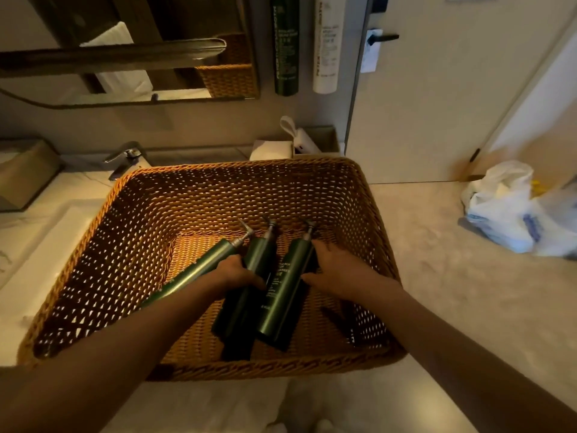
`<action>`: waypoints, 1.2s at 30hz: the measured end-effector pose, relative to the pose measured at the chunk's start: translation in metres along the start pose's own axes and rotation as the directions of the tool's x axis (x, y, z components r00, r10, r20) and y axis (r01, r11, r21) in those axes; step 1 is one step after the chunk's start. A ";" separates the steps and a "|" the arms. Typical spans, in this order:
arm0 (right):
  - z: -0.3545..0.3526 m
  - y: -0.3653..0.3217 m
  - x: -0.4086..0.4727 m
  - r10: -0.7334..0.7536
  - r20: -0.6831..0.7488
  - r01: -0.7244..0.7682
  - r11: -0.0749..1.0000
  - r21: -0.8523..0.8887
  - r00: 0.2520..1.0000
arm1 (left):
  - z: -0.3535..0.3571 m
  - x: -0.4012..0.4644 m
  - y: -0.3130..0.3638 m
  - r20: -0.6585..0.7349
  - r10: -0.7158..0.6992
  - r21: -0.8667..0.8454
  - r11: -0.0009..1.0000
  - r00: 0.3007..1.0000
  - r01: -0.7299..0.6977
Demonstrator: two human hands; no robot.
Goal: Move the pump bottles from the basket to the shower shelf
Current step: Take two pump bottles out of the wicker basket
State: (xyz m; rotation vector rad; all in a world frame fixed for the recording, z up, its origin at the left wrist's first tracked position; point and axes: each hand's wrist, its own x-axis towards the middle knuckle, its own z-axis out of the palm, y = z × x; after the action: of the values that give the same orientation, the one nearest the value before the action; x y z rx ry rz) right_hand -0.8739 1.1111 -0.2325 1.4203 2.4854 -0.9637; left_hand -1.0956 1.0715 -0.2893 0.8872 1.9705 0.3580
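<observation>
Three dark green pump bottles lie in a large wicker basket (pixel 131 195) on the counter, pump heads pointing away from me. The left bottle (pixel 199 267) lies slanted to the left. My left hand (pixel 234 273) wraps around the middle bottle (pixel 249 295). My right hand (pixel 337 270) closes on the right bottle (pixel 284 292), which has white lettering on its side. Both bottles still rest on the basket floor.
A sink (pixel 40 232) with a chrome tap (pixel 125 157) sits left of the basket. On the wall above hang a green bottle (pixel 285 45) and a white bottle (pixel 326 45). A mirror (pixel 125 48) is at upper left. White plastic bags (pixel 512 210) lie on the floor at right.
</observation>
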 end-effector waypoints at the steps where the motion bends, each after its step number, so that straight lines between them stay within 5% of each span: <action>1: -0.001 0.000 0.000 0.018 0.028 -0.019 1.000 0.025 0.999 | -0.005 -0.002 0.001 0.031 0.002 -0.060 0.998 1.000 0.000; 8: -0.001 -0.014 0.017 0.113 0.183 -0.129 0.989 0.079 0.977 | -0.040 -0.034 -0.004 -0.014 0.259 -0.092 0.962 0.966 -0.259; 14: 0.024 -0.039 0.062 0.334 0.078 -0.343 0.925 0.165 0.939 | -0.071 -0.054 -0.001 -0.165 0.457 -0.091 0.875 0.874 -0.475; 18: 0.046 -0.047 0.079 0.515 0.055 -0.470 0.728 0.499 0.855 | -0.084 -0.049 -0.002 -0.210 0.445 -0.137 0.868 0.870 -0.477; 23: 0.041 -0.051 0.072 0.505 0.166 -0.469 0.563 0.681 0.847 | -0.092 -0.043 -0.002 -0.222 0.414 -0.230 0.858 0.883 -0.460; 28: 0.019 -0.060 0.037 0.354 0.189 -0.374 0.581 0.723 0.916 | -0.093 -0.046 0.002 -0.202 0.420 -0.229 0.858 0.885 -0.460; 36: -0.029 -0.060 -0.009 0.073 -0.145 0.068 0.625 0.778 0.987 | -0.081 -0.085 0.022 -0.273 0.469 -0.269 0.801 0.840 -0.535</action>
State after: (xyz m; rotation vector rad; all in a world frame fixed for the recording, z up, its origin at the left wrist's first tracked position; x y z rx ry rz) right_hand -0.9115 1.0999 -0.1779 1.7383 2.2108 -2.2089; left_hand -1.1266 1.0344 -0.1796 1.1784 1.7351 1.0981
